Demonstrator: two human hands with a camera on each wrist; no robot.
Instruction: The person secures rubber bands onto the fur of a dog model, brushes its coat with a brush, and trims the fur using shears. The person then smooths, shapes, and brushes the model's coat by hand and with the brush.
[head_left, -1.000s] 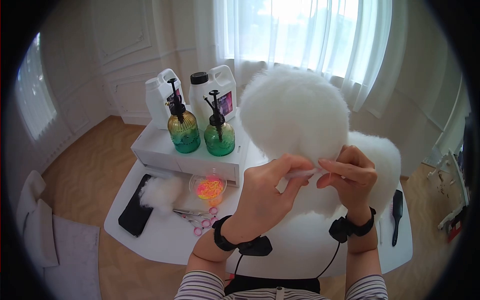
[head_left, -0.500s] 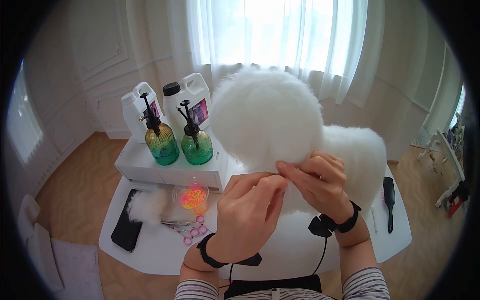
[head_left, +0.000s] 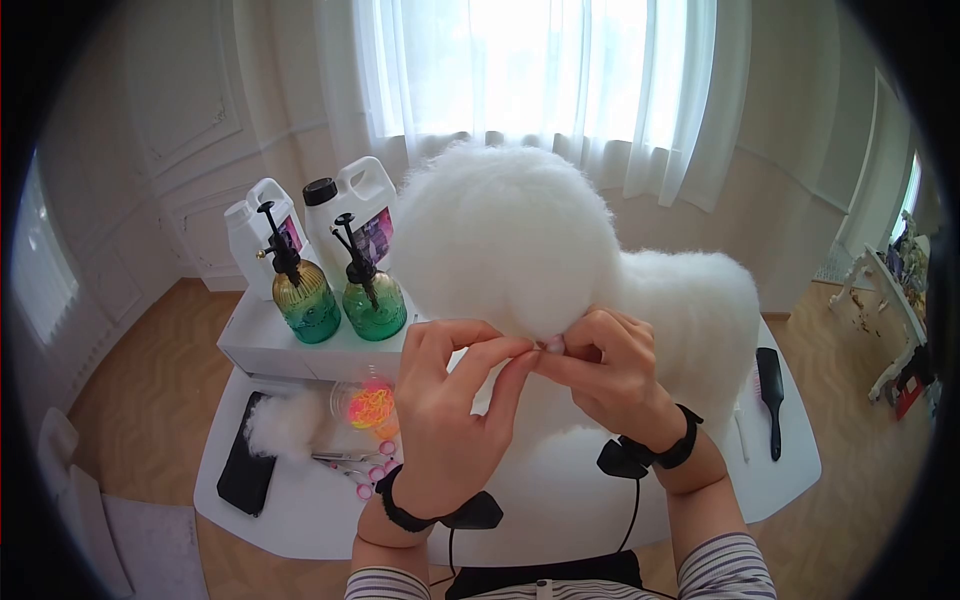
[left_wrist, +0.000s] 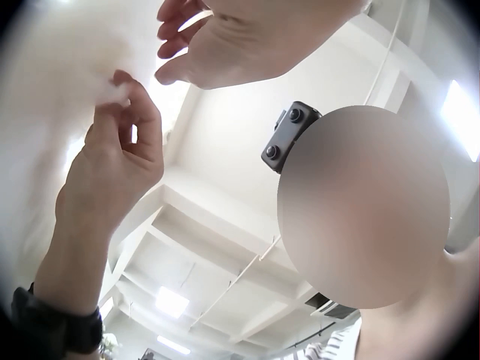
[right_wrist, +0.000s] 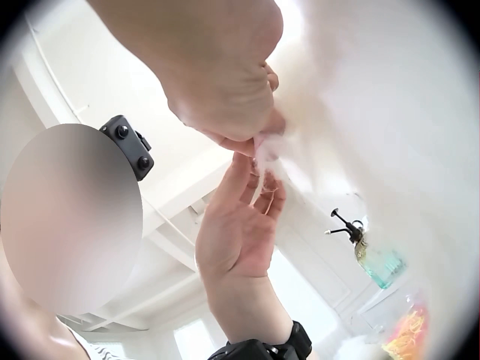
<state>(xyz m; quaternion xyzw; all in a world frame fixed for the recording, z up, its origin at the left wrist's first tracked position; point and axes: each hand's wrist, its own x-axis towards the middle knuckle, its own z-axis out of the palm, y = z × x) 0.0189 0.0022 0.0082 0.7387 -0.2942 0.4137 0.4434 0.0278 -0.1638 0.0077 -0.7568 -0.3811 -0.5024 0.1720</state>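
A small pale strip (head_left: 554, 344) lay between the fingertips of both hands, against the lower front of the rounded tuft of a big white fluffy form (head_left: 690, 310), which stood over the tabletop (head_left: 300, 520). The strip looked nearly weightless, thin and limp, likely to crumple, slip or tear, so a light pinch near each end would have suited it. The fluffy form seemed soft and springy on the surface, its pile easily flattened or tangled; any steadying touch belonged low and flat, without tugging at the fibres. The right hand (head_left: 615, 375) pinched the strip between thumb and forefinger, its other fingers bent, the wrist low and the forearm slanting up from the near edge. The left hand (head_left: 450, 410) came in from the other side, its back to the head view, thumb and index tips closed on the strip, remaining fingers arched above. Both hands met almost tip to tip; how firmly each grip pressed could not be told.
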